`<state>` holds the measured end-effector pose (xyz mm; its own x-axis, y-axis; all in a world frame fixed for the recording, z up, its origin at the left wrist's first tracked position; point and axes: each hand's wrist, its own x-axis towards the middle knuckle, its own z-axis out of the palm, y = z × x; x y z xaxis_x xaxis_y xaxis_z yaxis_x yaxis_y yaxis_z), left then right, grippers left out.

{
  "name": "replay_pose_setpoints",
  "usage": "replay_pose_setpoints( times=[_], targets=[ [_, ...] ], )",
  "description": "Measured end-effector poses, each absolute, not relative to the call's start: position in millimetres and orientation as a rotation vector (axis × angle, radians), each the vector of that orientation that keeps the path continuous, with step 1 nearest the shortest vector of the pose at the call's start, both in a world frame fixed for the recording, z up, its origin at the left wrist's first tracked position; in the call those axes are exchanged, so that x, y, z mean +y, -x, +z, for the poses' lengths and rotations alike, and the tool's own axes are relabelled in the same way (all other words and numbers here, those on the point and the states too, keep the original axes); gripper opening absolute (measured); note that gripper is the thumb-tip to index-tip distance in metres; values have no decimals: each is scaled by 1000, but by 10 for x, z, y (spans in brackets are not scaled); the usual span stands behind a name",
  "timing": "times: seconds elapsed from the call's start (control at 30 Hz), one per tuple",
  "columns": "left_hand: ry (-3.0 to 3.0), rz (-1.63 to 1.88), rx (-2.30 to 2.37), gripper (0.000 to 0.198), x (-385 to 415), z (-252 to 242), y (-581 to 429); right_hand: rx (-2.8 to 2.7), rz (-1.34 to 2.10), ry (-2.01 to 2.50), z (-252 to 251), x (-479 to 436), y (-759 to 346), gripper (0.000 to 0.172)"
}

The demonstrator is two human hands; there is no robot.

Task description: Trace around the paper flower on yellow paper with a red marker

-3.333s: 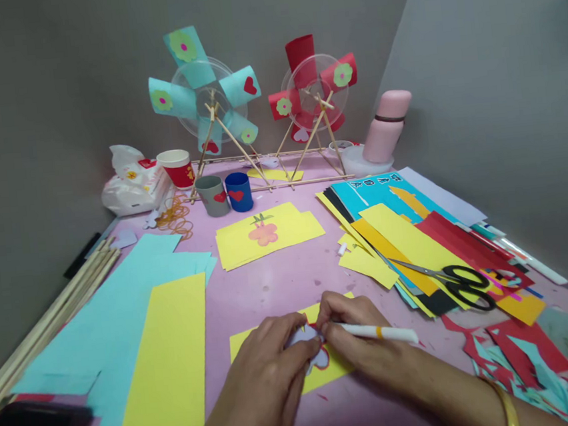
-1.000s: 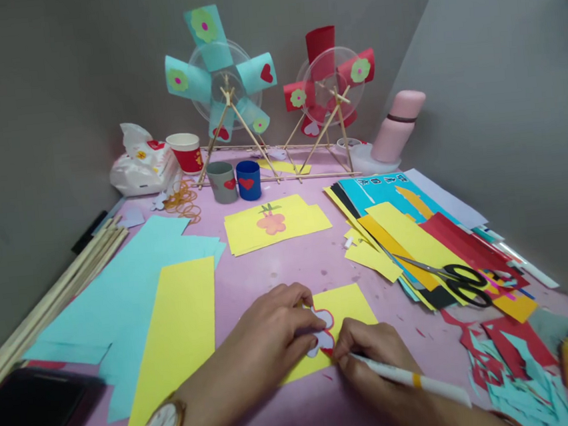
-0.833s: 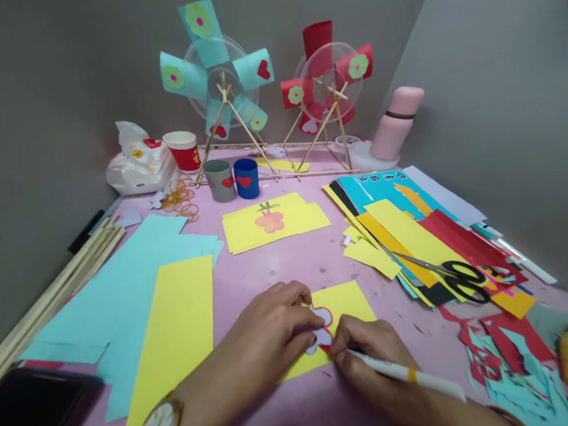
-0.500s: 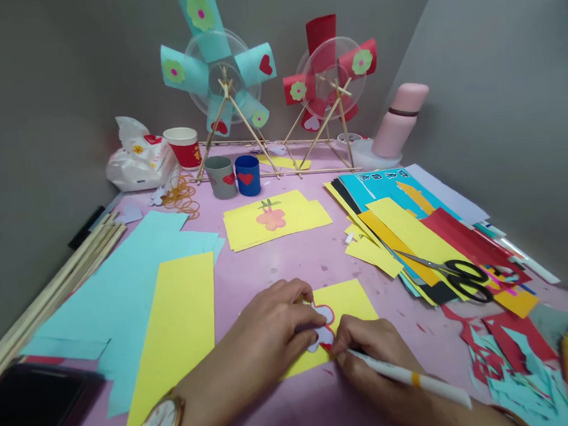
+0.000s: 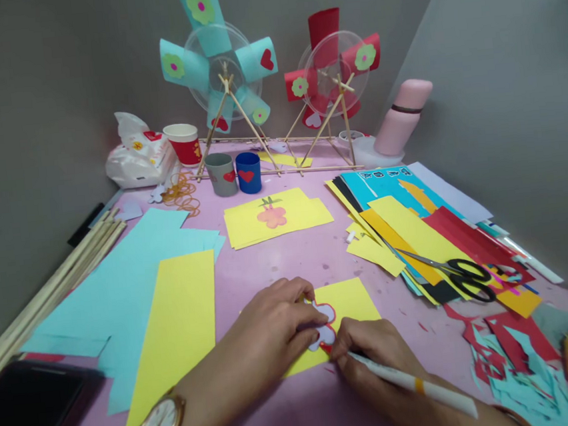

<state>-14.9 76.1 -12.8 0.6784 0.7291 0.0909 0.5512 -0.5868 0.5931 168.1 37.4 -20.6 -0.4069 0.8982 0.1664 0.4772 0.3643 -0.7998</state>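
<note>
My left hand [image 5: 286, 316] presses its fingertips onto a pale lilac flower-shaped paper cutout [image 5: 327, 336], holding it flat on a piece of yellow paper [image 5: 355, 298]. Red line runs along the cutout's edge. In my right hand [image 5: 370, 352] is a white marker [image 5: 405, 379] with an orange band, gripped like a pen. Its tip meets the lower right edge of the cutout but is mostly hidden by the fingers. Part of the cutout lies under my left fingers.
Yellow sheets with a pink flower [image 5: 272, 217] lie ahead. Black-handled scissors [image 5: 471, 278] rest on coloured paper at right, near paper scraps [image 5: 519, 358]. Two paper pinwheels [image 5: 226, 88] on stick frames stand behind small cups [image 5: 249, 173]. A phone [image 5: 37, 414] lies at left.
The view has shifted very slightly. Both hands keep nearly the same place, with the marker still against the cutout's lower right edge.
</note>
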Motion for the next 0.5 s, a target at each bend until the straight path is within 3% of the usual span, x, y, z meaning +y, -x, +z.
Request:
replay_pose_setpoints(
  times=[0.5],
  targets=[
    [-2352, 426, 987, 18, 753, -109, 140, -2079, 920, 1130, -242, 337, -1735, 17]
  ],
)
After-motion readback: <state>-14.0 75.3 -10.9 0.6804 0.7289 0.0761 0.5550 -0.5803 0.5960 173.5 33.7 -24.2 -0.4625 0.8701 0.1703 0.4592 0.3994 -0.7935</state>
